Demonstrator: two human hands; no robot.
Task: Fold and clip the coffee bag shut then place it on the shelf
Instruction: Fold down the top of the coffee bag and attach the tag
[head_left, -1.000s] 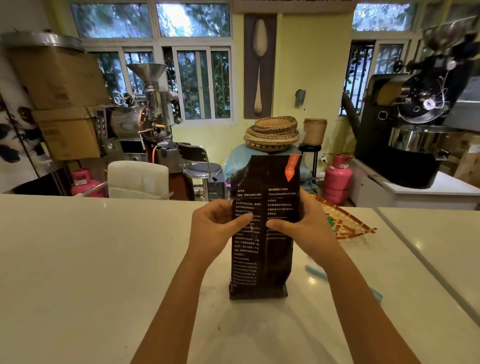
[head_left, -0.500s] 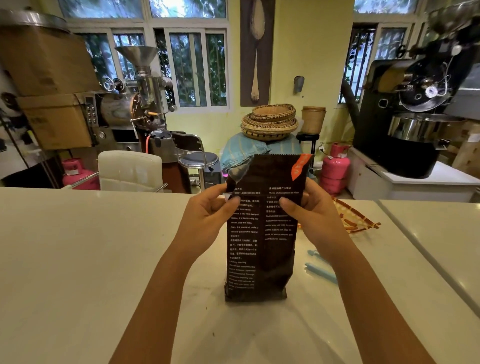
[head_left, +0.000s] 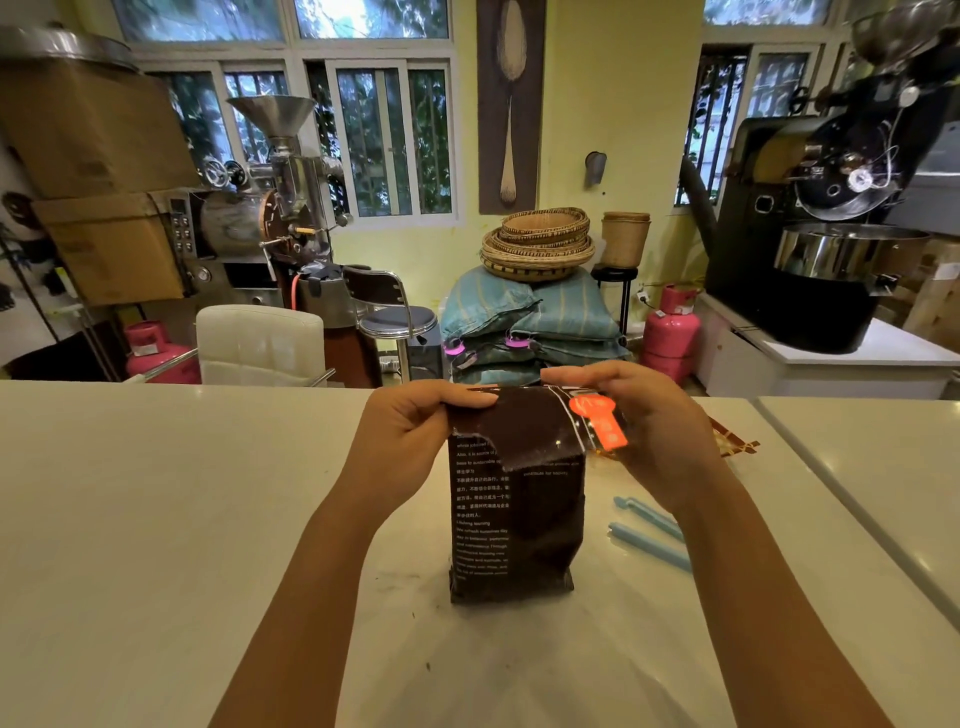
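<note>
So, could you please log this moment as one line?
step: folding top | coffee bag: upright on counter | left hand, right hand: gripping fold | clip: unused

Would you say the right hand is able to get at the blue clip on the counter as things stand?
Probably yes, once it lets go: the right hand is busy pinching the coffee bag fold, but the blue clip lies uncovered just beside the bag, below that wrist.

A single wide-angle, head-worn camera looks forward and down across the pale surface (head_left: 156, 519) from close range, both forearms reaching in from the bottom edge, windows (head_left: 384, 140) on the far wall.
</note>
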